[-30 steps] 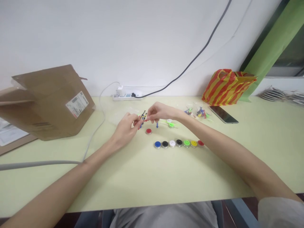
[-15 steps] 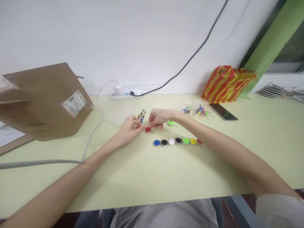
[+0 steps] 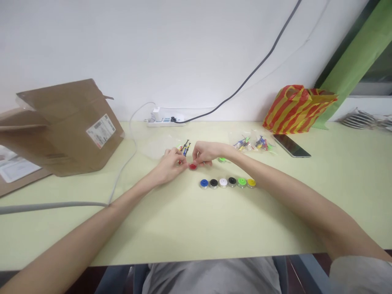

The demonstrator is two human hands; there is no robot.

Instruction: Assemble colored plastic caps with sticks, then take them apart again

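Note:
My left hand (image 3: 169, 164) and my right hand (image 3: 207, 152) meet over a small red disc (image 3: 192, 166) on the pale green table (image 3: 190, 220). Both hands are curled in a pinch, fingertips beside the red disc. Thin coloured pins (image 3: 184, 147) stick up just behind my left fingers; whether those fingers grip them is unclear. What my right fingers pinch is too small to name. A row of several small discs (image 3: 227, 182), blue, black, white, black, green and yellow, lies just in front of my right wrist. A green disc (image 3: 222, 159) lies behind my right hand.
An open cardboard box (image 3: 61, 126) lies at the left. A white power strip (image 3: 165, 119) with cables sits by the wall. Clear bags of coloured pins (image 3: 253, 143), a phone (image 3: 291, 145) and a red-and-yellow striped bag (image 3: 298, 108) are at the right.
Both hands have come down from above the table to the red disc. The red disc at the right end of the row is now hidden behind my right forearm.

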